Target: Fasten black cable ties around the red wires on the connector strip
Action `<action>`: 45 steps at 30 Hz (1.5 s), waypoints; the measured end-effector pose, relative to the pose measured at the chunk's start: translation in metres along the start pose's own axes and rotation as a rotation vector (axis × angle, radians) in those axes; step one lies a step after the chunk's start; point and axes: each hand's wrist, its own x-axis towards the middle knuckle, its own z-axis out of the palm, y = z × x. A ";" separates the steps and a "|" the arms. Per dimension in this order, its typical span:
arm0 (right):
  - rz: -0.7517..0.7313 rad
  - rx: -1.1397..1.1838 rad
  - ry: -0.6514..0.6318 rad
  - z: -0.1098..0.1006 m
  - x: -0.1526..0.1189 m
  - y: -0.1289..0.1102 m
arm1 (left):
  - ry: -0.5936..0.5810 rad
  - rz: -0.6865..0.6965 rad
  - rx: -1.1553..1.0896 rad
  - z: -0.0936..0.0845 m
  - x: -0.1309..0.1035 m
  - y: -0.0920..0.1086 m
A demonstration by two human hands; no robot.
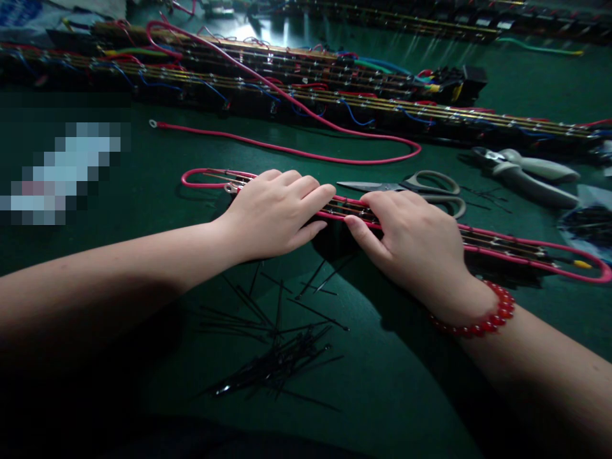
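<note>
Left hand (280, 213) and right hand (415, 239) curled over wired strip (507, 245), gripping it, thumbs on near side. Red cable (540, 262) loops along strip. Scissors (430, 188) just beyond right hand; black ties (282, 360) nearer, on green table (382, 382).

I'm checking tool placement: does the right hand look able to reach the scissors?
Probably yes: the scissors lie just beyond the right hand, one handle loop exposed, though it would likely have to release the red-wired strip first.
</note>
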 end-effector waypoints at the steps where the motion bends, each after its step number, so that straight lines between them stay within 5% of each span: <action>1: -0.001 0.003 0.002 0.000 0.000 0.000 | 0.000 0.000 0.000 0.000 0.000 0.000; 45: -0.013 -0.018 0.024 0.002 0.000 0.001 | 0.007 0.014 0.052 0.001 0.000 0.000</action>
